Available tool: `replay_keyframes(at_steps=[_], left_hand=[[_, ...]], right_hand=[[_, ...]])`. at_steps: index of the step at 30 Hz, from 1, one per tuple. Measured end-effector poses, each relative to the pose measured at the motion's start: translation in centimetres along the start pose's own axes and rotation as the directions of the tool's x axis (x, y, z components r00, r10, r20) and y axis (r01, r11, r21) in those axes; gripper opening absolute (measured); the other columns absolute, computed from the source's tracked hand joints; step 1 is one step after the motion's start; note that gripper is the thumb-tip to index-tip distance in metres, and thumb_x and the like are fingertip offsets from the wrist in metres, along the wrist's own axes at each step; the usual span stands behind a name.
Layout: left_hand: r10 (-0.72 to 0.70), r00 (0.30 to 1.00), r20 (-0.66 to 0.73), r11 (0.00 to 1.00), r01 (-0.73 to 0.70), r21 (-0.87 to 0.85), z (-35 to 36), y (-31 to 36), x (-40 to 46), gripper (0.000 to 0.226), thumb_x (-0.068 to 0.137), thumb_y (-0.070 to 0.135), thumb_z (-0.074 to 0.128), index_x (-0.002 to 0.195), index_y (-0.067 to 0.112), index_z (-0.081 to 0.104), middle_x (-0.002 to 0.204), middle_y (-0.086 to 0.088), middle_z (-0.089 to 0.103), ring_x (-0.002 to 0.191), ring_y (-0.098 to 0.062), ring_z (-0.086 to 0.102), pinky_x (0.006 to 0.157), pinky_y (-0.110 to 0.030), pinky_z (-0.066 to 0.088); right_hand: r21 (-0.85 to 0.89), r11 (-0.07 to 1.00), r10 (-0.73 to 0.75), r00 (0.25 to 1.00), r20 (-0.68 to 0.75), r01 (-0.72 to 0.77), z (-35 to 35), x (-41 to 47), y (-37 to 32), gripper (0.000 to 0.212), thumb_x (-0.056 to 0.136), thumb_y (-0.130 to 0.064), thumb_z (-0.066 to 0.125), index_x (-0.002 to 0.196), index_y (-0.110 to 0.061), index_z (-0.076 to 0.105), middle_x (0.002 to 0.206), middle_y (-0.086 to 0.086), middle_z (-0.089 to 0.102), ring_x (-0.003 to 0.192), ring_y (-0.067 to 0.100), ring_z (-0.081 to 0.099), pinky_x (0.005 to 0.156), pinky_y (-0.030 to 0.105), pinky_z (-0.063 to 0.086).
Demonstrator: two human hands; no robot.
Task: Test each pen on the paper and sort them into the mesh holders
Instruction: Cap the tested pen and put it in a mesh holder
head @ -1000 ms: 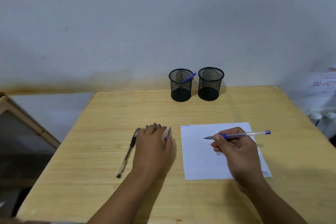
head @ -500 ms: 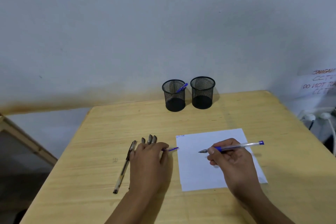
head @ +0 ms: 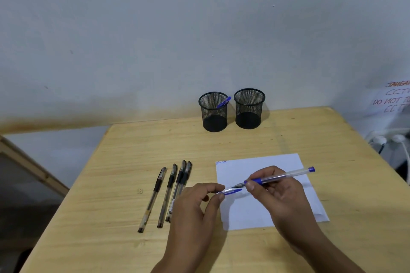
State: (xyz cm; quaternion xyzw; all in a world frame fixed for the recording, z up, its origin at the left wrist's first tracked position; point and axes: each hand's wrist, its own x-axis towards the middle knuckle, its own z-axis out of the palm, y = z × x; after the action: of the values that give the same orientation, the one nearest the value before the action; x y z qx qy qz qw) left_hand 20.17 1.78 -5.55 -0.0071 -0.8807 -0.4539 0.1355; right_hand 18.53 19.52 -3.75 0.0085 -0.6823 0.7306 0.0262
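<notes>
My right hand point(head: 281, 195) grips a clear blue pen point(head: 286, 175) above the white paper point(head: 270, 213), its tip pointing left. My left hand point(head: 195, 208) pinches the blue pen cap point(head: 230, 191) between thumb and fingers, its open end close to the pen's tip. Several black pens point(head: 170, 193) lie side by side on the table left of the paper. Two black mesh holders stand at the back: the left holder point(head: 213, 113) has a blue pen point(head: 223, 102) in it, the right holder point(head: 249, 108) looks empty. Small blue scribbles mark the paper's top left corner.
The wooden table point(head: 221, 144) stands against a grey wall. White plugs and cables point(head: 390, 142) hang off its right edge, below a handwritten sign point(head: 392, 99). A wooden frame point(head: 26, 166) stands on the left.
My left hand lifted off the black pens, uncovering them, and brought the blue cap right toward the pen's tip. The right hand kept the pen over the paper.
</notes>
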Motion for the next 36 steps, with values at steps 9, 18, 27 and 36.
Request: replay_keyframes(at_steps=[9, 18, 27, 36], left_hand=[[0.035, 0.999, 0.022, 0.999, -0.034, -0.015, -0.2, 0.5, -0.5, 0.021, 0.085, 0.018, 0.074, 0.093, 0.037, 0.074, 0.099, 0.034, 0.063, 0.092, 0.003, 0.056, 0.069, -0.005, 0.038], [-0.013, 1.0, -0.02, 0.995, 0.011, -0.099, -0.5, 0.1, -0.4, 0.022, 0.084, 0.016, 0.075, 0.088, 0.038, 0.075, 0.09, 0.031, 0.067, 0.084, 0.002, 0.058, 0.062, -0.008, 0.039], [-0.043, 0.999, 0.01, 0.976, 0.044, -0.214, 0.2, 0.3, -1.1, 0.029, 0.083, 0.015, 0.076, 0.09, 0.043, 0.075, 0.088, 0.019, 0.071, 0.083, -0.004, 0.063, 0.071, -0.007, 0.043], [-0.084, 0.996, 0.039, 0.962, 0.092, -0.256, -0.1, 0.1, -2.2, 0.026, 0.082, 0.009, 0.078, 0.083, 0.035, 0.078, 0.084, 0.015, 0.074, 0.083, -0.006, 0.068, 0.066, -0.013, 0.049]], right_hand=[[-0.05, 0.997, 0.062, 0.997, 0.055, -0.06, 0.3, -0.6, 0.6, 0.007, 0.083, 0.001, 0.071, 0.08, -0.005, 0.071, 0.078, 0.005, 0.074, 0.075, 0.012, 0.068, 0.066, 0.013, 0.049], [-0.035, 0.994, 0.097, 0.991, -0.09, -0.1, -0.4, -0.3, 0.4, 0.006, 0.078, -0.021, 0.076, 0.079, -0.025, 0.072, 0.079, 0.002, 0.074, 0.074, 0.013, 0.064, 0.076, 0.033, 0.049], [-0.094, 0.982, 0.165, 0.986, -0.024, -0.166, 0.3, -1.0, 0.8, 0.009, 0.082, -0.008, 0.074, 0.077, -0.015, 0.077, 0.08, -0.001, 0.076, 0.074, 0.008, 0.068, 0.075, 0.026, 0.048], [-0.059, 0.979, 0.196, 0.979, 0.059, -0.193, 0.9, -2.2, 1.0, 0.004, 0.08, -0.017, 0.079, 0.077, -0.02, 0.077, 0.08, -0.001, 0.075, 0.078, 0.008, 0.066, 0.079, 0.026, 0.045]])
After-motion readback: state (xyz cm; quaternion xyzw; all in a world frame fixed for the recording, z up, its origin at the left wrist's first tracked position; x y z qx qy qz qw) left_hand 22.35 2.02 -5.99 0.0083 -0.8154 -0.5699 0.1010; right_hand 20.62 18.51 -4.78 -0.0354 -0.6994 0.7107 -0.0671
